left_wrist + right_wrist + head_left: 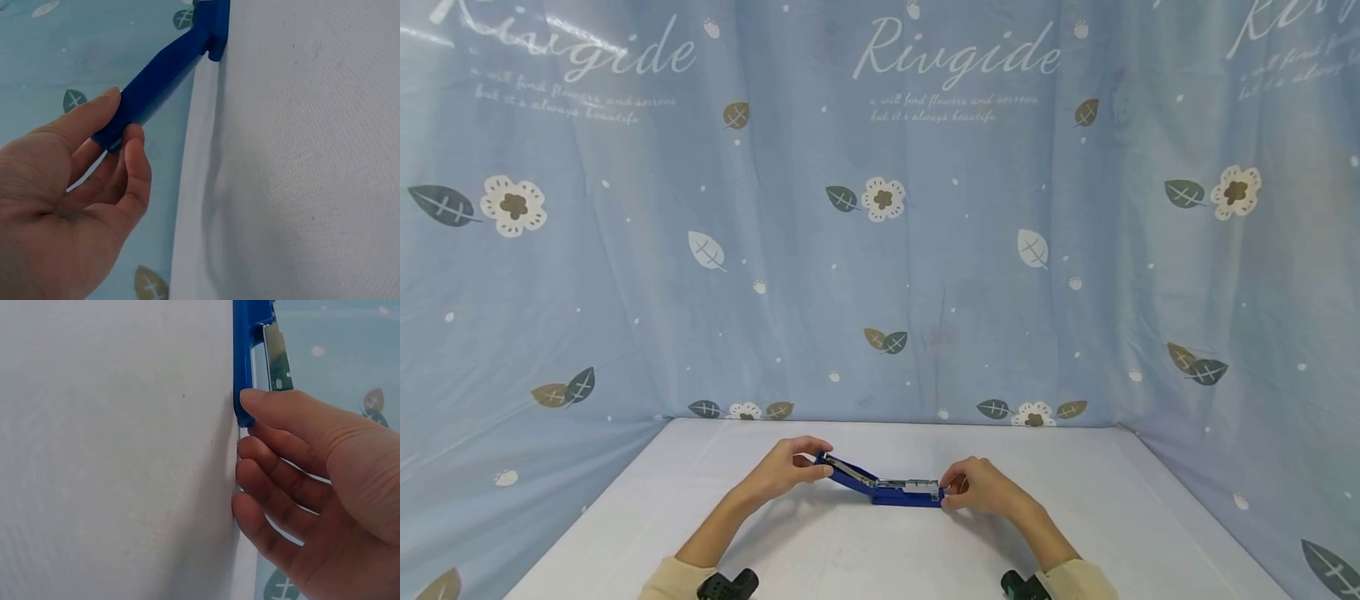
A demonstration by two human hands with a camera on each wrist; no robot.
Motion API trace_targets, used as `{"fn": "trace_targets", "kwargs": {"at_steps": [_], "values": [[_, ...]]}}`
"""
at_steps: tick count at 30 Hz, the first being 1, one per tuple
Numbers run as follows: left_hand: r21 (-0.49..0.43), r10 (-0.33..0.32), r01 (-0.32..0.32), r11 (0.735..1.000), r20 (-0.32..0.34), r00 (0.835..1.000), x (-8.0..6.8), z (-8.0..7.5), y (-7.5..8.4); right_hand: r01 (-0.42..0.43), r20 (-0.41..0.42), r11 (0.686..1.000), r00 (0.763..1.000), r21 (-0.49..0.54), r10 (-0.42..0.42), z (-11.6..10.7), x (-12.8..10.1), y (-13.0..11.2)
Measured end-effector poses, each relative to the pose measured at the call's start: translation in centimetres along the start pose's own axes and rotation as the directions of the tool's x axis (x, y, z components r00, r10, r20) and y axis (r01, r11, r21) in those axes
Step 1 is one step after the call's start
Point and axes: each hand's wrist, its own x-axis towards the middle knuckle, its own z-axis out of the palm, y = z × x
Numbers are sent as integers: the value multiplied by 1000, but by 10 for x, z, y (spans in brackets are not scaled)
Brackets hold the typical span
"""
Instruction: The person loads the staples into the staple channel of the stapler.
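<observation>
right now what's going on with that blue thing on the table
A person is working a blue stapler opened up on a white table. The left hand pinches the raised top arm at its tip, lifted at an angle. The right hand holds down the far end of the base, which lies flat on the table with its metal staple track showing. A blue flowered curtain hangs behind.
</observation>
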Motion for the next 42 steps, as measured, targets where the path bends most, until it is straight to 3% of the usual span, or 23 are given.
{"fn": "trace_targets", "kwargs": {"at_steps": [22,30,42], "values": [[-12,67,-68,998,-47,997,2,4,15,1,9,1000,1000,28,-1,-1,0,0],[-31,96,-98,995,-54,994,9,6,21,-7,8,999,1000,49,7,-3,-2,-2],[-67,80,-83,994,-55,995,15,11,29,-5,4,999,1000,40,5,-3,0,0]]}}
